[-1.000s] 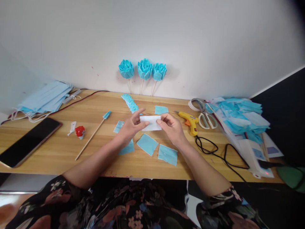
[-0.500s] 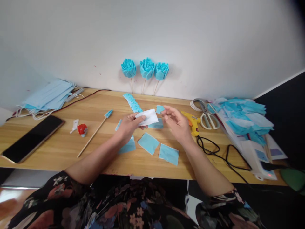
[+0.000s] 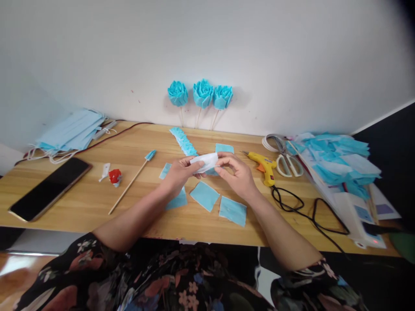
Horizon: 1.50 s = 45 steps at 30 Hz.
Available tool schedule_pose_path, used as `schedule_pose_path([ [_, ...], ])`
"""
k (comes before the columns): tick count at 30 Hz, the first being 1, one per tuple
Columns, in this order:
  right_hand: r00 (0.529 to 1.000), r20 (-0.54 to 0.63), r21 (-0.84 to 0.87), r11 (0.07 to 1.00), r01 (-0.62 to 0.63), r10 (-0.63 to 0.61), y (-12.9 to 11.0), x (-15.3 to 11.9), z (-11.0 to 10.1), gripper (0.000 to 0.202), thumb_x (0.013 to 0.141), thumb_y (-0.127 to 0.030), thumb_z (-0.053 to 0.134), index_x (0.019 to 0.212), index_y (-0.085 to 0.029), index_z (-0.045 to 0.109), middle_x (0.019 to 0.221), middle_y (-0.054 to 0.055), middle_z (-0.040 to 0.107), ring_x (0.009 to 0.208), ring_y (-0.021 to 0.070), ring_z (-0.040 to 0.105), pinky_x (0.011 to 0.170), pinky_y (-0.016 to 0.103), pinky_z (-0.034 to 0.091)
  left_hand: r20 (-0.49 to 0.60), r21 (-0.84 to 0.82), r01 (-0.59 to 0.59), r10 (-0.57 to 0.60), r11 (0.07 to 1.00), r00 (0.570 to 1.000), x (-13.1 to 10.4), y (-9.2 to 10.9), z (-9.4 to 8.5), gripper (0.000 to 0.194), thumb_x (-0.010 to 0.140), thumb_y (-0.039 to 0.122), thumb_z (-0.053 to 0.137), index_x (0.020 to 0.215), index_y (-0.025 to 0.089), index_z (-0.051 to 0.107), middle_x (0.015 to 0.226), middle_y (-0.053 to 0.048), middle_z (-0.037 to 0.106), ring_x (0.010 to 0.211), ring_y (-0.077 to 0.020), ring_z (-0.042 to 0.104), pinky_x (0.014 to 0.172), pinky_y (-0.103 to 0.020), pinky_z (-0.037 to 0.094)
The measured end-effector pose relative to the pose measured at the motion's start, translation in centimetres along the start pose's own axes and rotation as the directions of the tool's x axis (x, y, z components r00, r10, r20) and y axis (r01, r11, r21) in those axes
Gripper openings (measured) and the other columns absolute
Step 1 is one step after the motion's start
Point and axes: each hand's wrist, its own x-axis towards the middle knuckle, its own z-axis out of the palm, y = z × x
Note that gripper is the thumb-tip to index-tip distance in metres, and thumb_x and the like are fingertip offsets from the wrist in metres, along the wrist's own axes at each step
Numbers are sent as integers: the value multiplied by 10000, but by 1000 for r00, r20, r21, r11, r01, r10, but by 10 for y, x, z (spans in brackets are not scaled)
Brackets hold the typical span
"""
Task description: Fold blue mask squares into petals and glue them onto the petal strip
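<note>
My left hand (image 3: 180,173) pinches the left end of a small white piece of mask fabric (image 3: 206,161). The fingers of my right hand (image 3: 236,173) close on its right end, so the piece spans both hands above the table. Under and around them lie several cut blue pieces, among them one (image 3: 205,195) just below and another (image 3: 232,210) to its right. Behind my left hand is a pleated blue strip (image 3: 183,141). A wooden stick (image 3: 129,183) with a blue folded tip (image 3: 150,155) lies to the left.
Three blue fabric flowers (image 3: 203,94) on sticks lean against the wall. Right are a yellow glue gun (image 3: 266,166) with a black cord, scissors (image 3: 289,165) and a heap of blue fabric (image 3: 340,160). Left are a phone (image 3: 50,188), a red-wrapped lollipop (image 3: 115,176) and stacked masks (image 3: 71,131).
My right hand has moved left and now grips the right end of the white piece, which it was apart from before. The whole view has shifted slightly.
</note>
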Motion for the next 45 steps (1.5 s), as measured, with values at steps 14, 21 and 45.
schedule_pose_path([
  [14,986,-61,118,982,-150,158,5,-2,6,80,831,-292,669,859,-241,614,880,2,678,774,151,628,762,325,527,62,9,0,-1,1000,998,-2,2,2,379,789,462,764,1005,151,735,846,-50,722,726,-154,660,666,-285,529],
  [21,979,-24,282,941,-188,203,7,-2,9,301,842,-310,684,1126,-261,595,877,-5,649,813,153,628,758,307,530,32,209,-33,27,977,999,-3,3,3,492,729,279,794,1188,180,644,803,11,658,674,-121,581,642,-263,486],
  [45,958,113,230,931,-284,264,0,-4,9,244,819,-309,704,1051,-233,699,939,16,705,807,160,636,758,306,524,-44,132,-306,314,943,949,-2,6,0,682,811,208,712,1452,235,481,910,-23,628,751,-125,565,669,-261,466],
])
